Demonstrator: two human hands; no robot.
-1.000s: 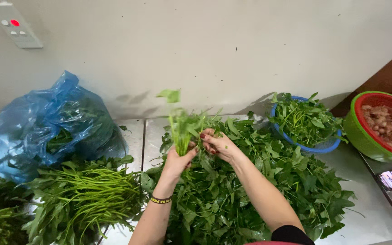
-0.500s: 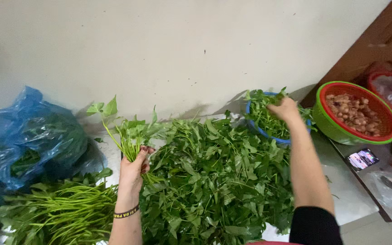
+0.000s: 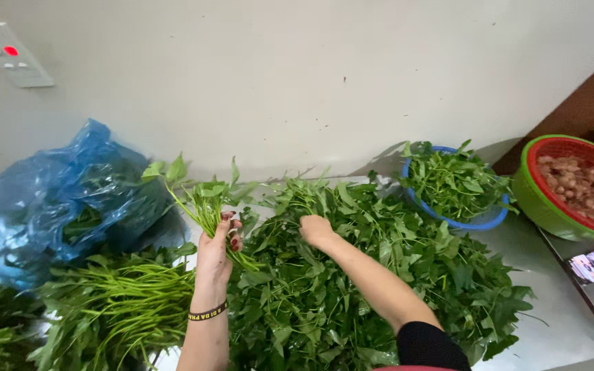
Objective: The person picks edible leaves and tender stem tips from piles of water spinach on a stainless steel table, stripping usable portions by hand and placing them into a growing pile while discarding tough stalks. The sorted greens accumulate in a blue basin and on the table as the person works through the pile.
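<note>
A small bunch of leafy green stems (image 3: pixel 204 203) stands upright at centre-left of the frame, clamped in the fist of the left hand (image 3: pixel 216 249). Just to its right, the right hand (image 3: pixel 316 231) presses fingers-down into the big heap of loose green leaves (image 3: pixel 372 275); its grip is hidden. The heap lies on a pale grey countertop (image 3: pixel 558 302) against a cream wall (image 3: pixel 297 75). A crumpled blue plastic bag (image 3: pixel 56 199) sits at left, a blue basket of picked greens (image 3: pixel 455 185) upper right.

R hand (image 3: pixel 316 230) fingertips buried in leaf pile (image 3: pixel 379 275); grip unclear.
</note>
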